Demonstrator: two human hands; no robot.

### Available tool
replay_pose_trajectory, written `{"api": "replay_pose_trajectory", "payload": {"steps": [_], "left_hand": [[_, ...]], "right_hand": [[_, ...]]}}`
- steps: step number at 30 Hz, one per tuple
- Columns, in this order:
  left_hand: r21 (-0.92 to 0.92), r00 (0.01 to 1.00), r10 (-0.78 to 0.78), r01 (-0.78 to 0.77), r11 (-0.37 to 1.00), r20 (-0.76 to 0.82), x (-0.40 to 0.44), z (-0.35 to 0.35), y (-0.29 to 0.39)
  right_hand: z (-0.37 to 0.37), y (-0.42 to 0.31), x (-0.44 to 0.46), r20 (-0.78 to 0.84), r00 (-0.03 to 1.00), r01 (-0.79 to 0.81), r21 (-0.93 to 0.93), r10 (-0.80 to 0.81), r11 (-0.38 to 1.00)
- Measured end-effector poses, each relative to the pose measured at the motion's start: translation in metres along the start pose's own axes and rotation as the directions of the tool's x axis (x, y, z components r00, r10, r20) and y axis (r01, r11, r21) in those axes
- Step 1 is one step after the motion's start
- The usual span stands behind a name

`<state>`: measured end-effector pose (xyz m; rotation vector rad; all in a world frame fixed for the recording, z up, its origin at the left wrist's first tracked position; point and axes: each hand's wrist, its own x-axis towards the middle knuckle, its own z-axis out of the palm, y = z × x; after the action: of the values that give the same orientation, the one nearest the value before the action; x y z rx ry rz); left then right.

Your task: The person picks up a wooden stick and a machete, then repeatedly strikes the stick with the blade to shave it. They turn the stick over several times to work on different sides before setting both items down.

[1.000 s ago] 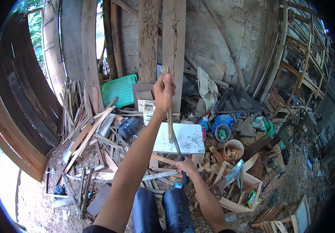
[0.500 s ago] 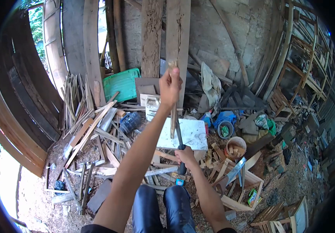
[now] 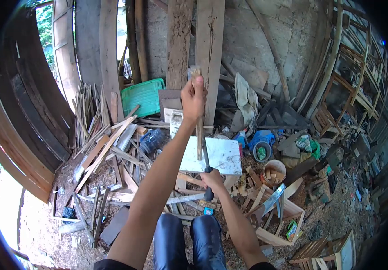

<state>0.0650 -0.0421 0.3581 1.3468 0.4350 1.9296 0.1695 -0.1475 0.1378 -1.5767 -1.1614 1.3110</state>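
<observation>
My left hand (image 3: 193, 100) is raised in front of me, its fingers wrapped round the upper part of a wooden stick (image 3: 199, 146). The stick stands nearly upright, with its lower end over a white, stained bench top (image 3: 223, 155). Lower and a little to the right, my right hand (image 3: 212, 179) grips the black handle of a long, dark, narrow blade like a machete (image 3: 206, 155). That blade points up and away from me, close beside the stick; whether they touch, I cannot tell.
Wood offcuts (image 3: 113, 155) lie heaped at left, near a blue water jug (image 3: 151, 141) and a green plastic lid (image 3: 143, 98). At right are a bucket of wood pieces (image 3: 273, 173), a handsaw (image 3: 270, 199) and a wooden frame (image 3: 277, 238). Planks lean against the wall.
My left hand and the stick have shifted slightly left and the stick looks more upright. The right hand and the blade have moved only a little. Both grips are unchanged.
</observation>
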Motion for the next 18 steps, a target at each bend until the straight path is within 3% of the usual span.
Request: {"api": "replay_pose_trajectory", "payload": {"steps": [1, 6, 8, 9, 10, 11, 12, 14, 15, 18], "left_hand": [[-0.006, 1.000, -0.001, 0.001, 1.000, -0.003, 0.001, 0.000, 0.001], [-0.012, 0.999, -0.005, 0.005, 1.000, -0.042, -0.003, 0.000, 0.000], [-0.012, 0.999, 0.003, -0.004, 1.000, -0.034, -0.003, -0.001, 0.000], [-0.010, 0.999, -0.011, 0.011, 1.000, -0.037, 0.000, -0.007, -0.001], [-0.013, 0.999, -0.026, 0.025, 1.000, -0.032, 0.001, -0.010, -0.001], [-0.008, 0.999, -0.024, 0.024, 1.000, -0.026, 0.001, -0.013, 0.000], [0.008, 0.999, -0.041, 0.041, 0.999, -0.014, 0.002, -0.015, 0.002], [0.020, 0.999, -0.046, 0.046, 0.999, 0.012, 0.007, -0.011, 0.004], [0.023, 0.999, -0.048, 0.048, 0.999, 0.003, 0.008, -0.009, 0.005], [0.004, 0.997, -0.073, 0.073, 0.997, -0.023, 0.004, -0.008, 0.000]], "right_hand": [[-0.007, -0.004, 0.003, 0.110, 0.994, -0.022, 0.094, 0.012, 0.995], [-0.014, -0.043, -0.012, 0.109, 0.986, 0.118, 0.109, -0.130, 0.987], [-0.007, -0.044, -0.014, -0.082, 0.906, 0.422, 0.080, -0.416, 0.903], [0.011, -0.003, 0.017, -0.251, 0.835, 0.506, -0.002, -0.490, 0.862], [0.017, 0.025, 0.034, -0.154, 0.940, 0.296, -0.073, -0.304, 0.952], [0.013, 0.039, 0.034, -0.008, 0.997, 0.072, -0.004, -0.072, 0.997], [0.007, 0.047, 0.033, 0.149, 0.977, -0.158, 0.028, 0.152, 0.987], [-0.001, 0.039, 0.012, 0.002, 0.999, -0.037, -0.085, 0.037, 0.996], [-0.006, 0.034, 0.014, 0.092, 0.990, -0.106, -0.034, 0.109, 0.994], [-0.014, 0.022, 0.025, 0.116, 0.986, -0.107, -0.095, 0.117, 0.990]]}}
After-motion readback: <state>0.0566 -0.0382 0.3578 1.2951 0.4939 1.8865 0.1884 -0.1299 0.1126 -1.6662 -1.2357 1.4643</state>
